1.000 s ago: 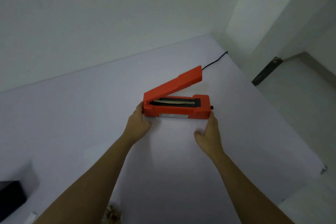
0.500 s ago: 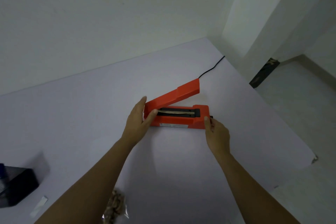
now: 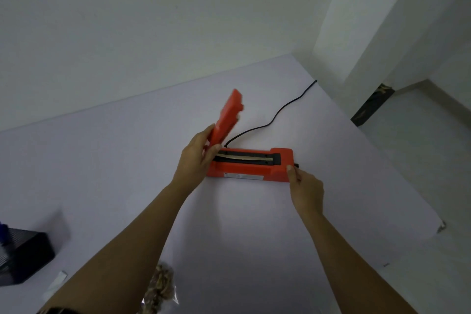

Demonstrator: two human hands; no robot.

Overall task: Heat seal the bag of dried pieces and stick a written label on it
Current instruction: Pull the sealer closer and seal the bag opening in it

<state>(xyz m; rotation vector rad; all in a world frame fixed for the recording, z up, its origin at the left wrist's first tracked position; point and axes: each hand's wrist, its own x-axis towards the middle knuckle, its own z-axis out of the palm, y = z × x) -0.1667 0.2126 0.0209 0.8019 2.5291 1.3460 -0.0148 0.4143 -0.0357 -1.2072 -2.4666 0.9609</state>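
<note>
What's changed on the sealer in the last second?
The left hand moved off the base's left end, gripped the sealing arm and swung it up from a shallow angle to steep. The right hand still holds the base's right end. Base stays on the table; bag of dried pieces untouched.

Bare left hand (image 3: 196, 158) and right hand (image 3: 305, 188), bare forearms (image 3: 122, 245), dark band (image 3: 57, 310) low on left arm.
</note>
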